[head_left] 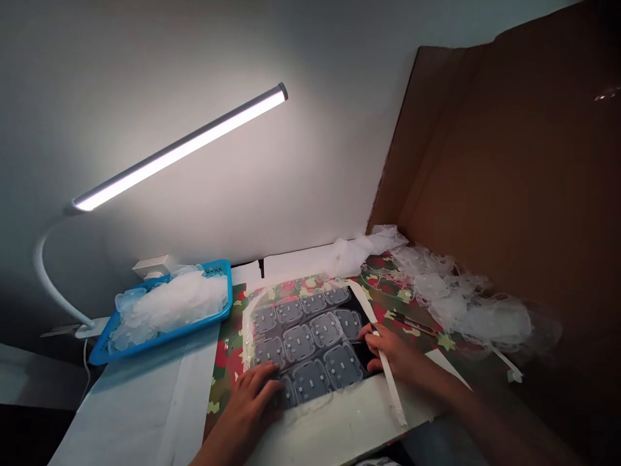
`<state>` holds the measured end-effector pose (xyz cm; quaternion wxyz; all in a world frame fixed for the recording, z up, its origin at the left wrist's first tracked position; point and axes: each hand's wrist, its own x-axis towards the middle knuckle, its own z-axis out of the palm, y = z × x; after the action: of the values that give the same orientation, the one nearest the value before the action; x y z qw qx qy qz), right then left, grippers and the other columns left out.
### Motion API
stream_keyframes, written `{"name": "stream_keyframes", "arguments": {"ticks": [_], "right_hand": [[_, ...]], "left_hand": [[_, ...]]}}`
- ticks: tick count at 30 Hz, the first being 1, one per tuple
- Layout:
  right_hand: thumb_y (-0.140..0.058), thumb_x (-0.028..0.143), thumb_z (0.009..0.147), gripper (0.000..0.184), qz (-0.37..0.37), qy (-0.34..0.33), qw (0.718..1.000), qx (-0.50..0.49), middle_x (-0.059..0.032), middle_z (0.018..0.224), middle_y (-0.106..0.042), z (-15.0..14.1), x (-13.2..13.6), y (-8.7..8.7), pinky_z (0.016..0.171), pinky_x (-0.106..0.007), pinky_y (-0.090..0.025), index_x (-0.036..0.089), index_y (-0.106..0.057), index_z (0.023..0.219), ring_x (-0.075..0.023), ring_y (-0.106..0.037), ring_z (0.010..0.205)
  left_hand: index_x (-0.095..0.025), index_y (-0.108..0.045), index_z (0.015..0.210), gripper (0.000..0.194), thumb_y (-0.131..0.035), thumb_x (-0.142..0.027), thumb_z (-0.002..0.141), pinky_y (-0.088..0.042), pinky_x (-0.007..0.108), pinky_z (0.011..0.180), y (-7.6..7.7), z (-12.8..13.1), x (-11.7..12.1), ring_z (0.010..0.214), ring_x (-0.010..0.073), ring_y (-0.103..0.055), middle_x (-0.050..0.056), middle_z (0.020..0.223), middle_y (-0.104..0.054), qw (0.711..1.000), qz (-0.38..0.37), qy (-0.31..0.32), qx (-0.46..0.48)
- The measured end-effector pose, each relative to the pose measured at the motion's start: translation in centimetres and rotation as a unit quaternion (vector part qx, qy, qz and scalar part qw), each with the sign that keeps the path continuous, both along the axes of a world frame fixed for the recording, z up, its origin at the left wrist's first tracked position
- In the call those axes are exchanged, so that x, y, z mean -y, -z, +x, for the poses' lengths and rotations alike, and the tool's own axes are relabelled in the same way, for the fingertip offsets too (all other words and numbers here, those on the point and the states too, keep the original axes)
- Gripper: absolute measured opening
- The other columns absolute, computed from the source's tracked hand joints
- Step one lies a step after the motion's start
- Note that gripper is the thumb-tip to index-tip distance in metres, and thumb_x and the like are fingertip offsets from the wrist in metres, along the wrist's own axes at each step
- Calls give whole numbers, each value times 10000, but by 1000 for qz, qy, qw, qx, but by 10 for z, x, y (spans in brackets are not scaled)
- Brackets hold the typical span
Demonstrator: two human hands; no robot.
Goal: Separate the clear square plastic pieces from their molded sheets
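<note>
A dark sheet [310, 336] carrying several translucent square moulded parts lies on a patterned red and green mat [388, 285]. My left hand [255, 388] lies flat with fingers spread on the sheet's near left corner. My right hand [391, 349] rests at the sheet's right edge, its fingers closed on a thin white strip [392, 388] that runs toward the table's front edge. A translucent frame of trimmed material [252, 310] borders the sheet on the left and top.
A blue tray [104, 349] heaped with clear plastic pieces stands at the left. A lit bar lamp [179, 149] hangs over the desk. Cardboard [509, 162] walls off the right side. Loose white scrap [475, 310] is piled at the right and back.
</note>
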<state>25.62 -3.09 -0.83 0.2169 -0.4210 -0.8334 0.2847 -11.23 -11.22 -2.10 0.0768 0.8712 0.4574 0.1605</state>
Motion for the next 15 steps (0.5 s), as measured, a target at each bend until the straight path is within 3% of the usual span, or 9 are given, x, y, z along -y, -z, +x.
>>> {"name": "stream_keyframes", "arguments": {"ticks": [2, 4, 7, 9, 11, 15], "right_hand": [[-471, 179, 849, 152, 21, 32, 999, -15, -89, 976, -601, -3, 7, 8, 764, -342, -486, 203, -521, 708, -207, -575, 858], [-421, 143, 843, 189, 14, 37, 999, -7, -75, 890, -594, -7, 8, 8, 737, -329, -475, 201, -530, 699, -189, -549, 778], [-469, 138, 797, 195, -64, -44, 996, 34, -26, 719, -559, -7, 13, -5, 637, -278, -442, 199, -474, 612, -151, -495, 639], [-499, 169, 797, 197, -103, -99, 988, 62, -11, 679, -549, -5, 19, -25, 604, -264, -422, 198, -460, 606, -144, -492, 619], [-526, 241, 821, 169, -99, -97, 989, 54, -23, 751, -592, -4, 24, -54, 616, -276, -429, 202, -488, 660, -154, -525, 659], [-501, 470, 866, 289, -42, 41, 995, -85, -76, 925, -649, -1, 40, -113, 656, -347, -479, 241, -493, 690, -205, -609, 769]], "left_hand": [[-228, -615, 925, 91, -527, -228, 902, -502, 386, 879, 1, -2, 1, 1047, 249, -588, 93, 1132, -636, 999, -13, -24, 25], [-208, -580, 817, 133, -482, -194, 906, -500, 342, 800, -7, -5, -4, 912, 220, -590, 81, 1004, -641, 998, -43, -20, 29], [-205, -544, 766, 145, -470, -137, 870, -474, 289, 717, -28, -16, -5, 788, 185, -567, 45, 871, -615, 992, -127, -15, 8], [-208, -540, 744, 125, -513, -132, 839, -459, 259, 698, -45, -26, 1, 783, 170, -571, 25, 870, -610, 980, -196, -13, -9], [-216, -559, 745, 89, -577, -181, 825, -449, 248, 695, -62, -29, 5, 807, 170, -580, 13, 903, -622, 970, -241, -6, -21], [-244, -616, 924, 116, -534, -325, 912, -457, 282, 738, -84, 4, -21, 878, 190, -596, 25, 967, -633, 980, -199, 2, -14]]}}
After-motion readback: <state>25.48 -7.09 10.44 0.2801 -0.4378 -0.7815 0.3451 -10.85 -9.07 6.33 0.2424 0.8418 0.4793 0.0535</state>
